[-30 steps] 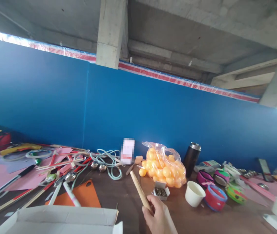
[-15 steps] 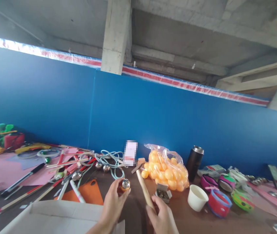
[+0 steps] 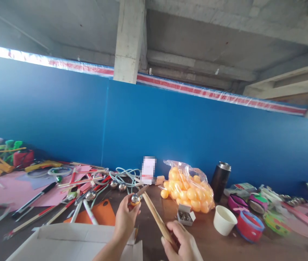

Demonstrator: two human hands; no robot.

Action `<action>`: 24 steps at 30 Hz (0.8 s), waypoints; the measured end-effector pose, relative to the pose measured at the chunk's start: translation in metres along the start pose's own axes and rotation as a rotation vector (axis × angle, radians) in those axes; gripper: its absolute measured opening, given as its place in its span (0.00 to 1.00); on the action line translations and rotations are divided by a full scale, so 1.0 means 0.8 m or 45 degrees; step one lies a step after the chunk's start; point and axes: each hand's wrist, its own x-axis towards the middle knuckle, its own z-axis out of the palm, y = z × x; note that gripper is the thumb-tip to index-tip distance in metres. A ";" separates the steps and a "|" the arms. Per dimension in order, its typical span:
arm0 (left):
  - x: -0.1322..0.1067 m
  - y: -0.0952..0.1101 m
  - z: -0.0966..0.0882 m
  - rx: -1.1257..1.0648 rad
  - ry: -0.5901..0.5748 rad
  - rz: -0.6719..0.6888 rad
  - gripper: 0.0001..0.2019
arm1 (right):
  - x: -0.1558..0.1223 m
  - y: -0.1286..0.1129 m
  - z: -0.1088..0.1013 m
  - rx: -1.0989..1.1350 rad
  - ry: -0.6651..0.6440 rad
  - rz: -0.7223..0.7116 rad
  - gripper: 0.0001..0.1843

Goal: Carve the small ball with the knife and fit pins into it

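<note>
My left hand [image 3: 126,220] is closed around a shiny metal ball [image 3: 135,198], with something orange showing just under it between the fingertips. My right hand [image 3: 181,241] grips the wooden handle of a hammer [image 3: 156,216] that slants up and to the left. The hammer's dark head is right beside the metal ball; whether they touch I cannot tell. Close to my right hand stands a small open box [image 3: 185,216] of little metal pieces. Below my left forearm lies a white cardboard piece [image 3: 69,241].
Behind the hands sits a clear bag of orange balls [image 3: 189,188]. To its right are a black bottle [image 3: 220,181], a cream paper cup [image 3: 224,220] and colourful bands [image 3: 250,225]. Sticks, pens and an orange sheet [image 3: 102,214] clutter the left. A blue partition [image 3: 170,119] closes the back.
The hammer's head has swung left and come beside the metal ball. My left hand has tilted the ball slightly left and up. The view has shifted a little.
</note>
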 end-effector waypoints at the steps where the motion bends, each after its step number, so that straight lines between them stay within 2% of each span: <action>1: 0.000 0.000 0.000 -0.003 0.000 -0.006 0.23 | 0.000 0.000 0.000 -0.006 -0.026 0.007 0.06; 12: 0.002 -0.003 -0.002 -0.030 -0.037 -0.043 0.22 | 0.002 -0.004 -0.007 -0.046 -0.096 0.049 0.07; 24: 0.008 -0.010 -0.005 -0.095 -0.054 -0.092 0.23 | 0.004 -0.021 -0.020 -0.058 -0.162 0.055 0.06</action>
